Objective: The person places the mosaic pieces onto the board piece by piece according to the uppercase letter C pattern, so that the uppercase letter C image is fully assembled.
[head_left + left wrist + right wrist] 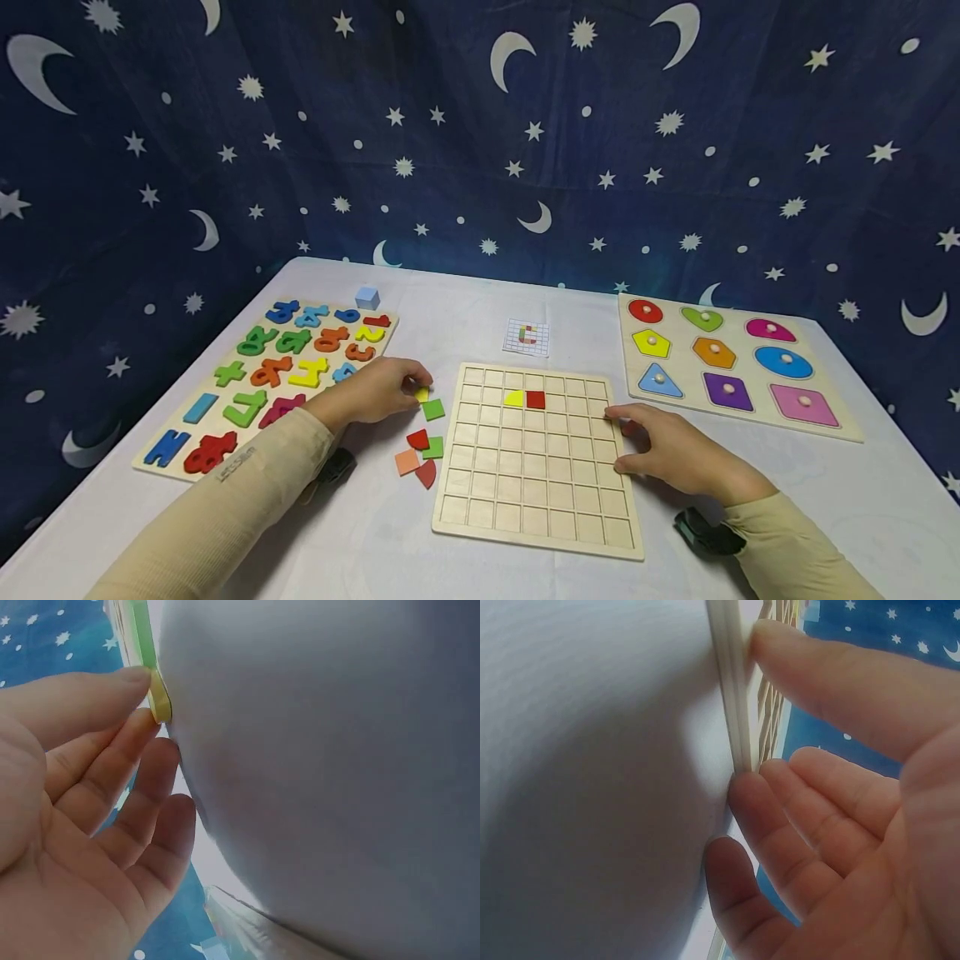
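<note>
My left hand [378, 390] pinches a small yellow tile [160, 697] between thumb and fingertips, at table level beside a green square tile [433, 409]. Below lie a red tile [417, 439], another green square [432, 448], an orange square [407, 462] and a dark red curved tile [426, 474]. In the middle is a wooden grid board [536, 475], with a yellow rounded tile [514, 398] and a red square tile [536, 400] side by side in its cells. My right hand [667, 446] touches the board's right edge with thumb and fingertips, also seen in the right wrist view.
A pattern card [527, 337] lies behind the grid board. At left is a number puzzle board [180, 417], with a light blue cube [367, 298] beyond it. A knobbed shape puzzle [690, 367] sits at back right. A starry curtain [480, 125] hangs behind the table.
</note>
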Available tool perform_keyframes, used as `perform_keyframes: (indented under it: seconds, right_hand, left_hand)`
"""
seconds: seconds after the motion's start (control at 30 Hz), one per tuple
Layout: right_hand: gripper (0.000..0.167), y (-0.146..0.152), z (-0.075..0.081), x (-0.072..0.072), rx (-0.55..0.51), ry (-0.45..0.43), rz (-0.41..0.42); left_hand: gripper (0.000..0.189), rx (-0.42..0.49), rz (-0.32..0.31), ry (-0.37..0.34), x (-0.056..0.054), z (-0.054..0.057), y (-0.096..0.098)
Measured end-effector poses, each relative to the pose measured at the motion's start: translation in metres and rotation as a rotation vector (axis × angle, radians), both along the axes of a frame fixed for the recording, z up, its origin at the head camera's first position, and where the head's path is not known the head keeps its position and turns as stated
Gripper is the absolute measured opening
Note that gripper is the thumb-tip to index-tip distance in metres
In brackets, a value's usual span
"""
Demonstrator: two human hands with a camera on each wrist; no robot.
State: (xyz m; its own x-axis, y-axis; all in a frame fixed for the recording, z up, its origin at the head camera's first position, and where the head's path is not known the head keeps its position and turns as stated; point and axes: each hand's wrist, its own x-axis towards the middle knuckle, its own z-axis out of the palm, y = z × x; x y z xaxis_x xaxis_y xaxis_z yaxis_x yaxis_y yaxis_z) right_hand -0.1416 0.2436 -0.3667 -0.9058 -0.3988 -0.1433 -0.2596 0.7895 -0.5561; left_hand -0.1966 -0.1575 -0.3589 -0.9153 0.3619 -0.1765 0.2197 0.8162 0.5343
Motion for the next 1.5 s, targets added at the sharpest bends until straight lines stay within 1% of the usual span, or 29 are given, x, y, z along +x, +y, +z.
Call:
perform_keyframes:
  seconds: [0.07,0.27,0.47,0.63,0.77,0.9,1.0,1.17,1.33,1.5]
  right_hand:
    - [0.068,0.0004,-0.0004,0.0003,-0.003,0.002,0.007]
    - [0.067,-0.0004,0.0003,0.0000,-0.002,-0.009,-0.013]
    - [0.067,0.0002,0.0002,-0.0012,0.000,-0.004,-0.011]
    - [0.067,0.0002,0.0000,0.0001,0.003,-0.002,-0.006]
    - [0.067,0.0003,0.0002,0.0004,0.001,-0.002,-0.002]
    - [0.068,0.0008,0.0002,-0.0006,-0.002,0.000,0.007]
    - [0.070,0.0009,0.0004,-0.0011,-0.002,0.000,0.008]
    - [0.069,0.0002,0.0005,-0.0006,-0.001,-0.004,0.005]
    - [0.068,-0.0006,0.0006,0.0001,0.004,-0.001,0.000]
    - [0.067,-0.0005,0.0003,-0.0011,0.008,-0.004,-0.008]
  left_hand:
    - [0.026,-0.004,0.004,0.000,-0.0015,-0.0011,0.0009]
    - [0.023,-0.016,0.017,0.001,-0.0040,-0.0029,0.0008]
    - [0.022,-0.001,0.026,0.003,-0.0048,-0.0034,0.0003]
    - [0.019,-0.008,0.016,0.021,-0.0053,-0.0037,0.0002]
    - [0.019,-0.016,0.018,0.015,-0.0055,-0.0039,0.0001]
    - [0.024,-0.012,0.056,0.013,-0.0060,-0.0040,0.0002]
    - [0.024,-0.019,0.070,0.026,-0.0060,-0.0039,-0.0008]
    - [0.019,-0.033,0.070,0.026,-0.0051,-0.0039,-0.0014]
    - [0.021,-0.012,0.065,0.024,-0.0049,-0.0016,-0.0011]
    - [0.025,0.001,0.049,0.032,-0.0049,0.0046,0.0049]
